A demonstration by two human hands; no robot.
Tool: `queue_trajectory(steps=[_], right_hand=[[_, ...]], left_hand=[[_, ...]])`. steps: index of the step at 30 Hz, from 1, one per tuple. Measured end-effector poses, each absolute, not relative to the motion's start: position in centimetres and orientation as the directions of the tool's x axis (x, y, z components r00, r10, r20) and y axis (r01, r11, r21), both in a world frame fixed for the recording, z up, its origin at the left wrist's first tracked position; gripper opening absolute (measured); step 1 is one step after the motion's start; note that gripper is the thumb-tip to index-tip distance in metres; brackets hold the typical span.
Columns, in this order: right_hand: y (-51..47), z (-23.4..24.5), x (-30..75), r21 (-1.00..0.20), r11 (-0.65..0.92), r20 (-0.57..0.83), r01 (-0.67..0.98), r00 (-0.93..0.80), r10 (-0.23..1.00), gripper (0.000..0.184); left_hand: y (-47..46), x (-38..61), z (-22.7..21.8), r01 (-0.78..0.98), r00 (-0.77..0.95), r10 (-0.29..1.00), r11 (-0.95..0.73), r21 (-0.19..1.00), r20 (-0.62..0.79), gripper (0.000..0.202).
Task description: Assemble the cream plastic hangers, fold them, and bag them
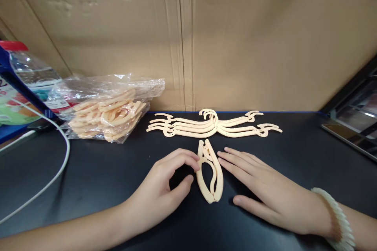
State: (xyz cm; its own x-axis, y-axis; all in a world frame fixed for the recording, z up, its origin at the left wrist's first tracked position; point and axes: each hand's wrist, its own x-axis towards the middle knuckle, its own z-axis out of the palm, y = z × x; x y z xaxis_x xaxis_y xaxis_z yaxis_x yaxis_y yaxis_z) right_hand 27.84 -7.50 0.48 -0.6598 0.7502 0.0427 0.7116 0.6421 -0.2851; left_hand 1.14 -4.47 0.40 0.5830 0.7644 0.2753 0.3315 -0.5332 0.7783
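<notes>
A cream folding clothes hanger (201,182) lies folded on the black table between my hands, its two arms side by side and its hook tucked between them. My left hand (173,180) is at its left side, fingertips at the left arm and thumb apart from the fingers. At the right, my right hand (256,188) rests palm down with fingers stretched out, the tips close to the hanger's right arm. Behind it, several unfolded hangers (194,127) of the same kind lie stacked, their hooks together in the middle.
A clear plastic bag (108,113) full of folded hangers sits back left. Beside it stand a bottle with a red cap (14,46) and a white cable (66,157). A cardboard wall (250,39) closes the back; a dark-framed object (350,86) leans at right.
</notes>
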Motion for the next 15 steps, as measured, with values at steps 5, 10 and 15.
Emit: queue_trajectory(steps=[5, 10, 15], right_hand=[[-7.49, 0.52, 27.86, -0.294, 0.649, 0.048, 0.701, -0.668, 0.743, 0.063], [-7.49, 0.65, 27.74, -0.290, 0.647, 0.042, 0.705, -0.666, 0.745, 0.062], [-7.44, 0.80, 27.71, -0.270, 0.639, -0.005, 0.720, -0.665, 0.747, 0.063]], left_hand=[[-4.32, 1.13, 0.27, 0.331, 0.573, 0.768, -0.537, 0.776, 0.287, 0.022], [-4.48, 1.09, 0.30, 0.331, 0.566, 0.771, -0.535, 0.777, 0.290, 0.022], [-4.61, 1.08, 0.49, 0.335, 0.567, 0.776, -0.523, 0.783, 0.276, 0.021]])
